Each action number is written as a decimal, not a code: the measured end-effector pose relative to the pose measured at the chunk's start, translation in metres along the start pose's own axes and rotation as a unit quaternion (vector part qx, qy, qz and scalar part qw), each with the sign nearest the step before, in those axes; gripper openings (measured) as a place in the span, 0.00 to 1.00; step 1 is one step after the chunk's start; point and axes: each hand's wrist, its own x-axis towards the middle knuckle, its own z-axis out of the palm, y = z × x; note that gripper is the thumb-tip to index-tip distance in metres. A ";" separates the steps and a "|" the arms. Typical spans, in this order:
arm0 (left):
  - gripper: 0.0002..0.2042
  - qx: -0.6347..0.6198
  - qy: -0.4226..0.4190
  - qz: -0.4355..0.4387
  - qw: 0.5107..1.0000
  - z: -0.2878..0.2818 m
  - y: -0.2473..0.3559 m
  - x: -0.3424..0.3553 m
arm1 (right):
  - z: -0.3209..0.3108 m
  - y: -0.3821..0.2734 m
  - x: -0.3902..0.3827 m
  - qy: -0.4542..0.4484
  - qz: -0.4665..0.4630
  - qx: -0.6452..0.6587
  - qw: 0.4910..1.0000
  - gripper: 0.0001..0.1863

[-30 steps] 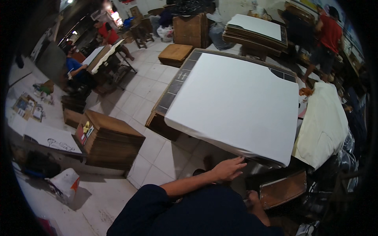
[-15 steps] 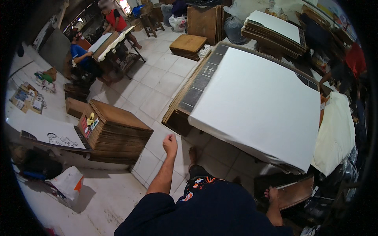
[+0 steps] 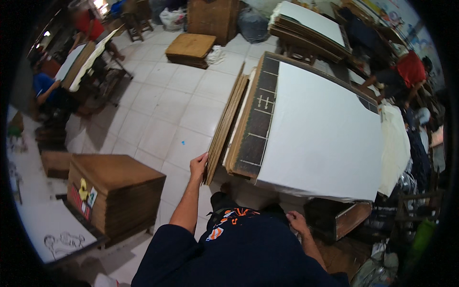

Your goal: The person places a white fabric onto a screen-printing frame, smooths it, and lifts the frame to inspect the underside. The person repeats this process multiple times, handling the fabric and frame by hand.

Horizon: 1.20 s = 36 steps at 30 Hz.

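My left hand [image 3: 198, 166] is at the near left edge of several thin brown boards [image 3: 227, 119] standing on edge, its fingers bent together. Whether they grip a board is hidden. My right hand [image 3: 297, 222] hangs low beside my body, fingers loosely apart, holding nothing I can see. In front of me, a large white cloth [image 3: 325, 129] lies flat over a dark board with pale marks [image 3: 262, 115], on top of a thick stack of boards.
At left stands a stack of brown boards [image 3: 114, 177], beside a white sheet with a line drawing [image 3: 62, 234]. Cream cloth [image 3: 393, 146] hangs at the right. Co-workers are at the far left and far right. Low boards [image 3: 190, 48] lie on the tiled floor [image 3: 167, 110].
My view has shifted forward, bringing the large stack and the boards on edge nearer. My left hand has come to those boards; my right hand has moved in from the low brown panel at right.
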 end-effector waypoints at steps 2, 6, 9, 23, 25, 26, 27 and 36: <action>0.16 0.001 -0.004 0.015 1.000 -0.003 -0.005 0.006 | 0.009 -0.034 -0.002 -0.004 0.036 0.024 0.999 0.23; 0.15 0.183 0.083 0.132 0.971 -0.010 -0.002 0.009 | 0.005 -0.077 -0.011 -0.063 0.076 -0.009 0.995 0.25; 0.15 0.285 0.121 0.196 0.931 -0.014 0.012 0.011 | -0.004 -0.109 -0.014 -0.153 0.046 -0.138 0.978 0.27; 0.04 0.484 0.015 0.224 0.845 -0.095 0.014 -0.004 | 0.035 -0.399 -0.003 -0.283 -0.293 0.046 0.912 0.30; 0.06 0.457 -0.002 0.184 0.870 -0.123 -0.015 -0.044 | 0.055 -0.424 0.015 -0.346 -0.238 0.166 0.892 0.33; 0.08 0.463 -0.015 0.156 0.872 -0.136 -0.031 -0.067 | 0.062 -0.436 0.026 -0.357 -0.183 0.217 0.890 0.34; 0.11 0.482 -0.032 0.111 0.869 -0.149 -0.049 -0.093 | 0.071 -0.446 0.038 -0.363 -0.121 0.264 0.885 0.36; 0.27 0.451 0.001 -0.194 0.871 -0.184 -0.186 -0.252 | 0.165 -0.466 0.115 -0.234 0.075 0.280 0.928 0.36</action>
